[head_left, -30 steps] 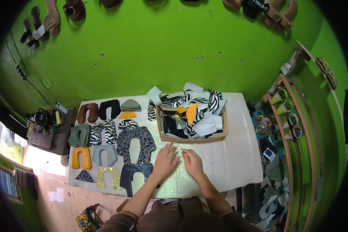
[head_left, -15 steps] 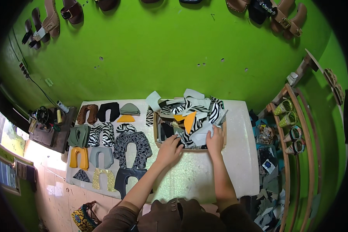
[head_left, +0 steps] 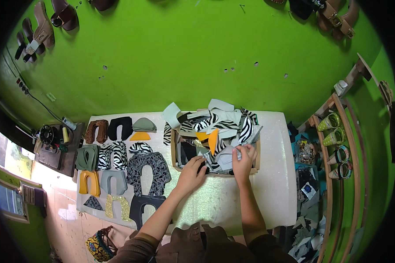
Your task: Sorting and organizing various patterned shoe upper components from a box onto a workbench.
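A shallow cardboard box (head_left: 173, 151) heaped with material scraps stands toward the back right of the table. My right hand (head_left: 244, 163) is over its right front part, thumb and fingers pinching a light grey scrap (head_left: 224, 158). At the front left edge rests my left hand (head_left: 192, 174), its fingers slightly apart over the scraps and nothing visibly held. Zebra-print scraps (head_left: 245, 131), a yellow-orange scrap (head_left: 213, 141) and black pieces (head_left: 188, 149) lie in the heap. Some pieces spill over the box's back and left sides.
Left on the white table (head_left: 267, 197) lie U-shaped cut pieces in rows, among them a black patterned one (head_left: 149, 173) and gold glitter ones (head_left: 117, 207). A sewing machine (head_left: 48, 135) stands beyond. Right are a wooden shoe rack (head_left: 330, 193) and piled scraps (head_left: 307, 228).
My right hand has closed on the light grey scrap and raised its edge a little. The left hand stays at the box's front left. The whole view has shifted slightly.
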`<state>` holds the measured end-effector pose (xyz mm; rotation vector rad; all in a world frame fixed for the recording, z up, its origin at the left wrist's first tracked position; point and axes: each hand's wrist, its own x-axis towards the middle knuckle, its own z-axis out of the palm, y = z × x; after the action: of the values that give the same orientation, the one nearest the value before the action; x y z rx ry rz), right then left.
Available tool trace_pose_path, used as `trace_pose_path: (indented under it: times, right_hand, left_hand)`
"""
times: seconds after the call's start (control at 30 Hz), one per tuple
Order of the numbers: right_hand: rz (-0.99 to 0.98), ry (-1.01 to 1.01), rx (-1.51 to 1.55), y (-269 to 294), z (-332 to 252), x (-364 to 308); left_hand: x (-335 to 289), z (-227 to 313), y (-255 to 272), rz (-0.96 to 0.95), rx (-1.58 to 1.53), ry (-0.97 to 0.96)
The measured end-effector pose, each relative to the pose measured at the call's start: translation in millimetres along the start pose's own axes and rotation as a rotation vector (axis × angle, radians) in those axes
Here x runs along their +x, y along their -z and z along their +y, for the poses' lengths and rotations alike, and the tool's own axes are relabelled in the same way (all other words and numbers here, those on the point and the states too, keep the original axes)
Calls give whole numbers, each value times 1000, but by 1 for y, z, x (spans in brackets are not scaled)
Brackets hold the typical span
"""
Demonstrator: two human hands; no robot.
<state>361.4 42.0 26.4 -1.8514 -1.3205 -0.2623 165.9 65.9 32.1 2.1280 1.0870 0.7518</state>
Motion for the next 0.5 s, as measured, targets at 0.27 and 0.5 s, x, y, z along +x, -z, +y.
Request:
trace_pose_path:
  times: [0.27,0.5]
  right_hand:
    - [-31,301,334,18,-50,-36]
    - [-383,402,464,33,-61,-61]
  left_hand:
    - [8,36,11,-36,-1143,572]
    - [1,8,4,-30,-916,484]
